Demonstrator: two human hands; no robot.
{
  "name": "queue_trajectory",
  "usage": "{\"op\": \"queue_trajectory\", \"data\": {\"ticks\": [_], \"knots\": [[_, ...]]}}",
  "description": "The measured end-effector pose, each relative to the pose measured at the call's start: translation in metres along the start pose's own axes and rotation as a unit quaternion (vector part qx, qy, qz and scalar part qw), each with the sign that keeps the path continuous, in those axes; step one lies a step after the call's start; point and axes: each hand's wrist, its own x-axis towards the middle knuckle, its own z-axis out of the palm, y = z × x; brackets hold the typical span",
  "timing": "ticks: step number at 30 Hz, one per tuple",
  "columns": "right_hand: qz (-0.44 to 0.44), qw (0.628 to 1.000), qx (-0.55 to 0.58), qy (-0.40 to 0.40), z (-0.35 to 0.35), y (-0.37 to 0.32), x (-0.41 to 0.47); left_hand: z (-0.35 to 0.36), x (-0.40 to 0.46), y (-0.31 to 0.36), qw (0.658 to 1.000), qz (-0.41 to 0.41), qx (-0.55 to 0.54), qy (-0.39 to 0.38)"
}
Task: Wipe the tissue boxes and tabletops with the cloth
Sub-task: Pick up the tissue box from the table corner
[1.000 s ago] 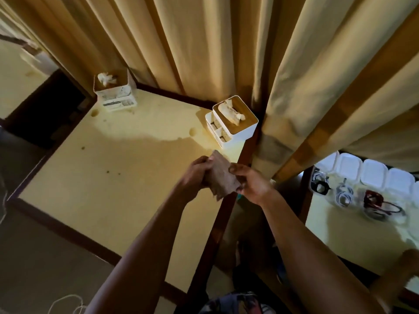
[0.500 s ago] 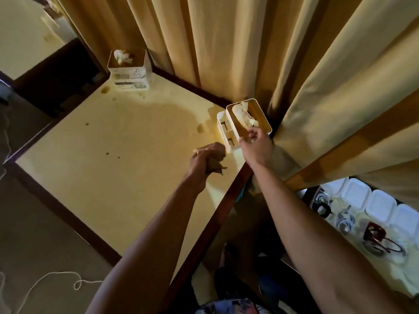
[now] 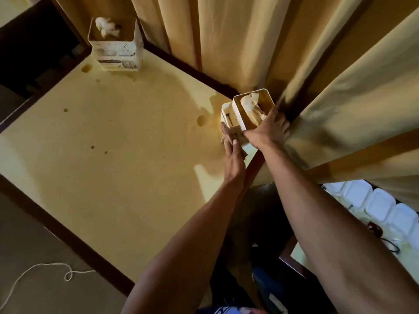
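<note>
A white tissue box [image 3: 238,114] with a tissue sticking out stands at the right edge of the yellow tabletop [image 3: 118,141], close to the curtain. My right hand [image 3: 267,130] grips its near right corner, fingers wrapped round the side. My left hand [image 3: 233,152] presses a brown cloth [image 3: 227,138] flat against the box's left face, fingers straight. A second white tissue box [image 3: 116,45] stands at the table's far left corner.
Beige curtains [image 3: 317,71] hang right behind the near box. The tabletop has a dark wooden rim [image 3: 61,232] and some dark spots. White lidded containers [image 3: 381,205] and cables sit on another table at the right. A white cord [image 3: 40,270] lies on the floor.
My right hand moved from the box's top edge to grip its near right corner. My left hand carried the cloth up from the tabletop and laid it against the box's side.
</note>
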Motion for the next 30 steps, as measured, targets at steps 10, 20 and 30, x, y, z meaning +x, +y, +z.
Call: {"op": "queue_trajectory", "data": {"ticks": [10,20,30], "knots": [[-0.001,0.999,0.046,0.027,-0.001,0.003,-0.001,0.004,0.03,0.012,0.998,0.046,-0.028,-0.034],[-0.012,0.999,0.041,0.033,-0.001,0.005,-0.003,-0.017,0.119,0.053,0.969,0.134,0.205,-0.027],[-0.02,0.997,0.075,0.031,0.001,0.008,-0.003,-0.006,0.195,0.106,0.936,-0.007,0.273,-0.221]]}}
